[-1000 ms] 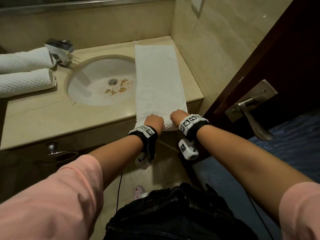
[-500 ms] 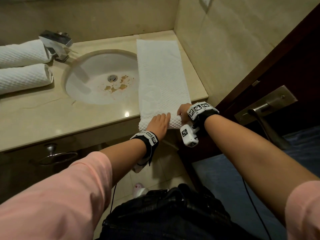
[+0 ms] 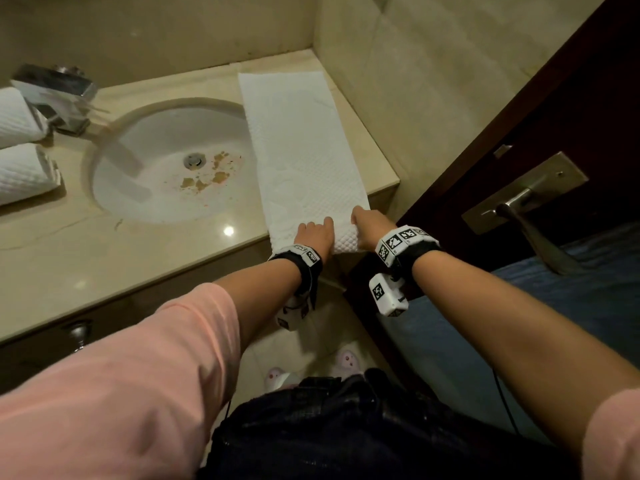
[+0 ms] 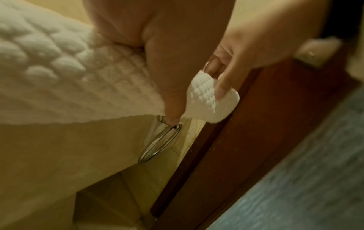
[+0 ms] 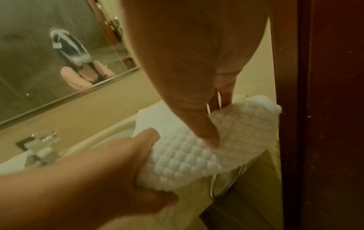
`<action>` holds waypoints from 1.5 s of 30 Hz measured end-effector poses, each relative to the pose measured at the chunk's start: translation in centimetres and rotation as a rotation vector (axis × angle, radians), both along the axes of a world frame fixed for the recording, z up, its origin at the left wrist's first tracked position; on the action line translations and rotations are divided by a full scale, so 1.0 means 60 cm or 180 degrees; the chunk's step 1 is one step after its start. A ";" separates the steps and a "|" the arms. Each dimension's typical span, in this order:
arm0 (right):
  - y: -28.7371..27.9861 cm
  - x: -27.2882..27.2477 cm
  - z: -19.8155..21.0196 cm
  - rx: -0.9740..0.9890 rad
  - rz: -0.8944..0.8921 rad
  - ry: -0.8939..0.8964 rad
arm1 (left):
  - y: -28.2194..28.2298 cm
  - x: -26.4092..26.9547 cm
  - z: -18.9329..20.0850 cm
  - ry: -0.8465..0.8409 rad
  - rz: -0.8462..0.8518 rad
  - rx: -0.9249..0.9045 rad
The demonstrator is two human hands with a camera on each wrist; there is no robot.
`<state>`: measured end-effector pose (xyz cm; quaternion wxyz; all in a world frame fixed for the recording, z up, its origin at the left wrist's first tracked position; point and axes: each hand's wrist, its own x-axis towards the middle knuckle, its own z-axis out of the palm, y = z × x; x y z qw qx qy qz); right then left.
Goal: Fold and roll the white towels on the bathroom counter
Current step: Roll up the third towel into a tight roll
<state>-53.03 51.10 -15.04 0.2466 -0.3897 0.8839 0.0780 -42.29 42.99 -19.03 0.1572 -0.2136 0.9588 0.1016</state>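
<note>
A long white waffle towel [image 3: 301,143] lies folded in a strip on the counter [image 3: 104,258], right of the sink. Its near end is turned into a short roll [image 3: 346,240] at the counter's front edge. My left hand [image 3: 313,233] curls over the roll's left part, and in the right wrist view the left hand [image 5: 98,171] wraps the roll [image 5: 187,158] with its thumb underneath. My right hand [image 3: 369,225] grips the right end. In the left wrist view the right hand's fingers [image 4: 220,84] pinch that end [image 4: 204,96].
Two rolled white towels [image 3: 20,147] lie at the counter's far left beside the faucet [image 3: 59,95]. The sink [image 3: 166,206] has brown stains near its drain. A tiled wall and a dark door with a lever handle [image 3: 526,202] close the right side. A chrome towel ring [image 4: 161,143] hangs below the counter.
The towel's near end, hanging flat over the edge a second ago, is now turned into a small roll. Both hands have moved forward onto the counter edge with it.
</note>
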 end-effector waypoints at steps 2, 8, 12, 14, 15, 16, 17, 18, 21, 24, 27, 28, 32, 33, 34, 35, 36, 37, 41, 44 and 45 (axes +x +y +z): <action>0.009 0.009 -0.013 -0.0324 0.0140 0.0146 | -0.005 -0.003 0.000 -0.0047 0.0103 0.0169; 0.021 0.021 -0.037 -0.0908 0.1035 0.0816 | -0.027 -0.018 0.007 -0.0261 0.0320 0.0422; 0.020 0.014 -0.056 -0.0946 0.1323 0.0900 | -0.029 -0.026 0.009 -0.0481 0.0367 0.0382; 0.013 0.012 -0.053 -0.0913 0.1370 0.0962 | -0.028 -0.030 0.010 -0.0524 0.0409 0.0369; 0.010 0.010 -0.050 -0.0767 0.1323 0.0858 | -0.027 -0.032 0.010 -0.0537 0.0437 0.0361; 0.006 0.009 -0.044 -0.0600 0.1288 0.0764 | -0.026 -0.033 0.011 -0.0540 0.0447 0.0325; 0.003 0.008 -0.042 -0.0490 0.1283 0.0720 | -0.026 -0.033 0.013 -0.0535 0.0417 0.0248; 0.001 0.004 -0.041 -0.0469 0.1304 0.0691 | -0.026 -0.034 0.014 -0.0519 0.0381 0.0182; -0.005 -0.006 -0.041 -0.0416 0.1352 0.0708 | -0.026 -0.033 0.019 -0.0394 0.0367 0.0154; -0.019 -0.013 -0.036 -0.0276 0.1302 0.0570 | -0.025 -0.025 0.019 -0.0185 0.0551 0.0113; -0.032 -0.026 -0.034 -0.0194 0.1085 0.0346 | -0.017 -0.011 0.016 -0.0102 0.0453 -0.0115; -0.036 -0.028 -0.034 -0.0155 0.1035 0.0282 | -0.016 -0.007 0.015 -0.0112 0.0352 -0.0226; -0.051 -0.031 -0.028 -0.0053 0.0871 0.0112 | -0.023 -0.001 0.013 -0.0200 0.0165 -0.0516; -0.055 -0.031 -0.025 -0.0015 0.0843 0.0069 | -0.026 -0.002 0.013 -0.0219 0.0195 -0.0504; -0.058 -0.033 -0.022 0.0019 0.0829 0.0022 | -0.028 -0.005 0.014 -0.0258 0.0230 -0.0460; -0.061 -0.035 -0.019 0.0067 0.0806 -0.0020 | -0.030 -0.008 0.016 -0.0319 0.0271 -0.0391; -0.063 -0.037 -0.016 0.0092 0.0794 -0.0068 | -0.032 -0.011 0.018 -0.0396 0.0313 -0.0294; -0.065 -0.039 -0.014 0.0110 0.0789 -0.0100 | -0.034 -0.014 0.021 -0.0468 0.0339 -0.0174; -0.071 -0.043 -0.008 0.0215 0.0782 -0.0193 | -0.045 -0.026 0.039 -0.0645 0.0381 0.0293; -0.071 -0.044 -0.008 0.0184 0.0796 -0.0209 | -0.052 -0.035 0.052 -0.0912 0.0360 0.0437; -0.070 -0.042 -0.011 0.0177 0.0823 -0.0207 | -0.054 -0.038 0.055 -0.1027 0.0354 0.0452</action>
